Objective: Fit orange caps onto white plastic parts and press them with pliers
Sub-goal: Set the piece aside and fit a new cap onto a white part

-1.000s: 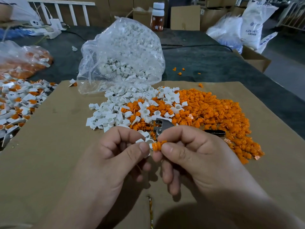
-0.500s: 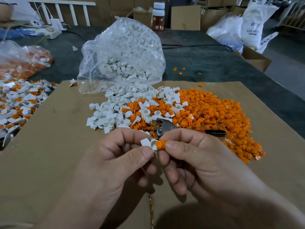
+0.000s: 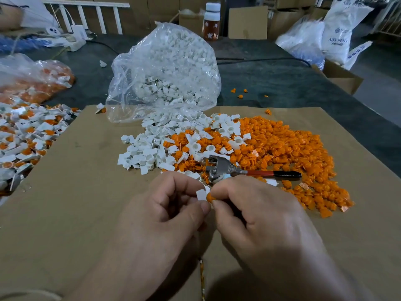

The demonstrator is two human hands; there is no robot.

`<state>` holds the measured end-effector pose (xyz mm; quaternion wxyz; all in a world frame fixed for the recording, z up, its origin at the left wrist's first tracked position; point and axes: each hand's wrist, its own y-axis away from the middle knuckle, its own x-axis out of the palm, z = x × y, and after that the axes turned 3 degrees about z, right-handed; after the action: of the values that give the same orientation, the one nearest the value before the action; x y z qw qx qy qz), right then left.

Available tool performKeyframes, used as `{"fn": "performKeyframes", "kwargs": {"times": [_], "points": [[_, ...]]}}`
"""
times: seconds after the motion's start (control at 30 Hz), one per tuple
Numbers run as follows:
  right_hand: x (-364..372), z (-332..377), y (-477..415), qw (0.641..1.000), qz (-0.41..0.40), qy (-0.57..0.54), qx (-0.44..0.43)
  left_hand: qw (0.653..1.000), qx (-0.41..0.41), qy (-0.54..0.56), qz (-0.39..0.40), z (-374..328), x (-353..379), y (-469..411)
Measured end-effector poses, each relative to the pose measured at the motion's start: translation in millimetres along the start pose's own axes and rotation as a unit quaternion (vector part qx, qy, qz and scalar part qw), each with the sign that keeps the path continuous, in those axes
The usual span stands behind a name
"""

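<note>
Between the two hands, low centre: white part point(image 3: 200, 194) and orange cap point(image 3: 210, 197), touching, cap at the part's right edge. Can't tell if the cap is seated, since fingers cover the joint. Left hand point(image 3: 160, 216) pinches the white part between thumb and forefinger, other fingers curled under. Right hand point(image 3: 256, 216) pinches the cap the same way, fingertips meeting the left's. Both hands are held above the cardboard point(image 3: 65, 192), knuckles up. Pliers point(image 3: 225, 167) lie flat just behind the right hand, untouched: metal head to the left, red-and-black handle pointing right, resting on the near edge of the cap pile point(image 3: 293, 153). That pile spreads right across the cardboard. The white pile point(image 3: 147, 153) sits to its left, and the two mix where they meet. A clear bag point(image 3: 169, 68) of white parts stands behind, mouth open toward the piles. At the left edge is a heap of white pieces with orange showing in them point(image 3: 26, 135), and behind it a second bag point(image 3: 32, 83) with orange contents. A few stray caps point(image 3: 239, 96) lie on the dark table point(image 3: 282, 83) beyond the cardboard. A bottle point(image 3: 212, 20) with a white lid stands at the far edge.
</note>
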<state>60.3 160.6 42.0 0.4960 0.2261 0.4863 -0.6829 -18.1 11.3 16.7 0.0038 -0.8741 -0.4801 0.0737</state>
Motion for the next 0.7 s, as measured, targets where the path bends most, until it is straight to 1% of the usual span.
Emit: {"fn": "performKeyframes", "kwargs": {"times": [0.1,0.23,0.37,0.43,0.47,0.5,0.57,0.63,0.7], "points": [[0,1,-2,1.0,0.022,0.013,-0.007,1.0,-0.001,-0.006,0.008,0,2,0],[-2,-1,0,0.999,0.045,-0.012,-0.005,0.996,-0.033,0.077,0.021,1,0,-3],[-1,-4,2,0.996,0.048,-0.077,0.017,0.999,-0.014,0.038,0.029,1,-4,-5],[1,-6,2,0.986,0.062,-0.143,0.054,0.999,-0.006,0.023,0.028,2,-6,-5],[2,-8,2,0.971,0.07,-0.208,0.091,0.999,-0.001,0.016,0.029,2,-7,-5],[2,-10,1,0.949,0.081,-0.275,0.133,0.999,0.004,0.012,0.032,3,-8,-4],[3,-17,1,0.908,0.11,-0.36,0.183,0.999,0.015,0.005,0.048,4,-9,-2],[3,-21,-1,0.88,0.14,-0.411,0.191,0.998,0.026,-0.008,0.062,5,-9,-1],[2,-23,-1,0.854,0.152,-0.463,0.181,0.998,0.025,-0.01,0.064,5,-10,0]]}}
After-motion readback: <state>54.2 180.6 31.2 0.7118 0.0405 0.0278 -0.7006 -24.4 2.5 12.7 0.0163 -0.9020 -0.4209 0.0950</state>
